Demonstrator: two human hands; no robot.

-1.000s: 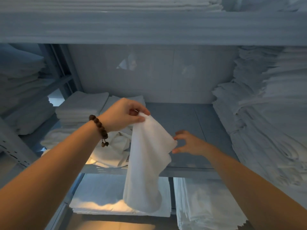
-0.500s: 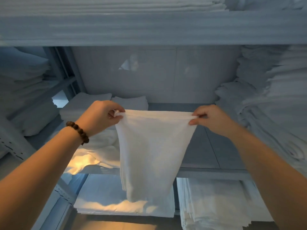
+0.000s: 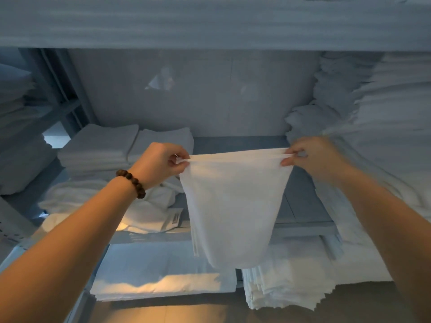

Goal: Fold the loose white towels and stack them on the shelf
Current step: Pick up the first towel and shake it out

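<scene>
A white towel hangs in the air in front of the grey shelf, stretched flat along its top edge. My left hand, with a bead bracelet on the wrist, pinches the towel's upper left corner. My right hand pinches the upper right corner. On the shelf's left lies a heap of loose white towels with a label showing. Behind that heap stand two short stacks of folded towels.
A tall pile of white linen fills the shelf's right side, close to my right hand. The upper shelf board runs overhead. More folded linen lies on the shelf below, and other stacks sit in the left bay.
A second ago only my left hand held the towel, bunched and dangling. My right hand has taken the other corner, and both hands have pulled the top edge wide and taut.
</scene>
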